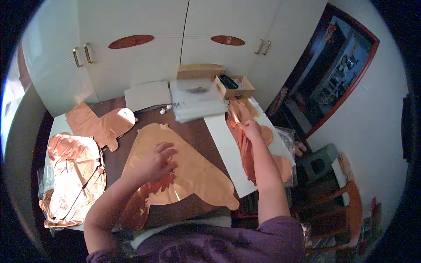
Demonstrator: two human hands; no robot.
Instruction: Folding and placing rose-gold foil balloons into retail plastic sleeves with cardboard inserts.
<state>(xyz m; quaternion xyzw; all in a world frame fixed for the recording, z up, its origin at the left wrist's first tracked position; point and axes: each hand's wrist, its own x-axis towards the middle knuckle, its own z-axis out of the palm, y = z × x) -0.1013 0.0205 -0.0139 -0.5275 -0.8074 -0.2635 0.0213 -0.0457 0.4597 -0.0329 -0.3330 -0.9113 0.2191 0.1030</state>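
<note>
A large flat copper-coloured foil balloon (188, 168) lies on the brown tabletop in front of me. My left hand (161, 161) is over its middle, fingers apart and slightly bent, holding nothing; its reflection shows in the shiny foil. My right arm reaches out to the right, where my right hand (251, 130) is closed on the edge of a narrow folded foil balloon (246, 151). That balloon lies on a white sheet, and its upper part is crumpled. Two more limp foil balloons are at the left: a plain one (98, 125) farther away and a shiny one with dark lines (74, 175) nearer.
Along the back stand a stack of clear plastic packs (197, 103), a pale flat box (147, 95) and an open cardboard box (237, 90) with a black item inside. Small white pieces (165, 109) lie between. White cupboard doors rise behind; a wooden chair (351, 210) is at the right.
</note>
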